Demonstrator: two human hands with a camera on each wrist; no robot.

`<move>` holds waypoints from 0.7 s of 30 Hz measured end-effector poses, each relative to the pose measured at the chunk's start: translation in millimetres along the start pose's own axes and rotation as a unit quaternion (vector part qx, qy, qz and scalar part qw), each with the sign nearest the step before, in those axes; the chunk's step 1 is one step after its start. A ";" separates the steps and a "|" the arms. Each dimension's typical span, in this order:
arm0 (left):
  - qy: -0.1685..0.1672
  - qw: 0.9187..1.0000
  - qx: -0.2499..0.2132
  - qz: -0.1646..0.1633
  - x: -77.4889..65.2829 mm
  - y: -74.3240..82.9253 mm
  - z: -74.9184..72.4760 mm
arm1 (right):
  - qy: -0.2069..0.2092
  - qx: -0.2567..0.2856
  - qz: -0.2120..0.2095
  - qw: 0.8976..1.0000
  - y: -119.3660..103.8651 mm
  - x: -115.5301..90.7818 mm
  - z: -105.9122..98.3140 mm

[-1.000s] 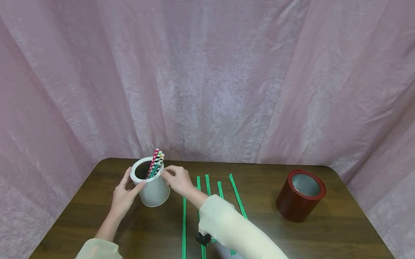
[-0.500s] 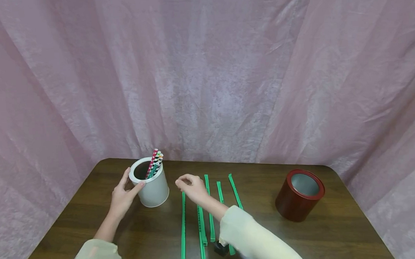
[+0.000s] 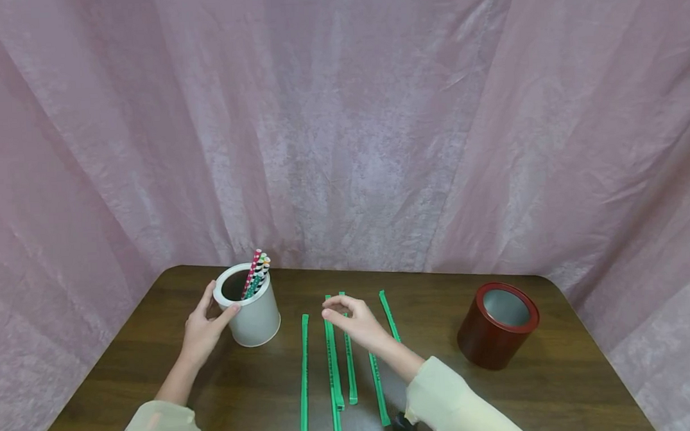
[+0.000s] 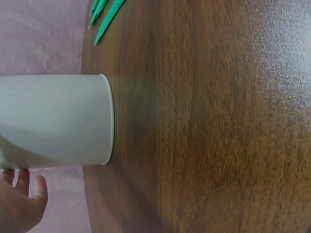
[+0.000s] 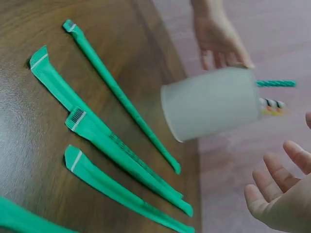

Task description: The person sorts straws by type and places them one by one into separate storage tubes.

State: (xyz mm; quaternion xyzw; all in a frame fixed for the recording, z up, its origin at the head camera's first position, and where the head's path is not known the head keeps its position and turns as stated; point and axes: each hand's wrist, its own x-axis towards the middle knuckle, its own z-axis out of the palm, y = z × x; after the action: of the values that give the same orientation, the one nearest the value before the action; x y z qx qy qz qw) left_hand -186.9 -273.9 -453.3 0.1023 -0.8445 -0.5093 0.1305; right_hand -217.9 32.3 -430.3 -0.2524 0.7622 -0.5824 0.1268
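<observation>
At the left of the table stands a white canister with several patterned paper straws leaning out of its mouth. My left hand holds the canister near its rim, thumb at the front and fingers along the left side. In the left wrist view, the fingers lie against its wall. My right hand, fingers loosely bent and holding nothing, hovers over several long green-wrapped straws. The right wrist view shows those green straws lying lengthwise, two overlapping, with flattened sealed ends.
A dark red canister with a grey inside stands at the right of the brown wooden table. Behind the table's far edge hangs a pink curtain.
My right hand has moved away from the white canister's rim, rightward to above the green straws, its fingers spreading. The left hand has stayed on the canister.
</observation>
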 end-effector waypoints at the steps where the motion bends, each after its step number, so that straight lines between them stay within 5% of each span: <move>1: -0.001 1.000 0.000 -0.001 0.1 -0.2 0.4 | 0.002 -0.002 -0.002 1.000 0.0 -3.5 -4.7; 21: -0.009 1.000 -0.010 -0.003 6.0 -1.0 0.5 | 0.067 -0.029 -0.007 0.997 0.5 -53.5 -74.5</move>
State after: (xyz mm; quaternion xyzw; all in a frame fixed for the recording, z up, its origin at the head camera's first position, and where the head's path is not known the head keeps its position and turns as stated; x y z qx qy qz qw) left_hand -192.7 -275.7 -453.7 0.0987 -0.8400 -0.5193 0.1225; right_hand -209.4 122.3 -414.5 -0.2220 0.7839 -0.5763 0.0638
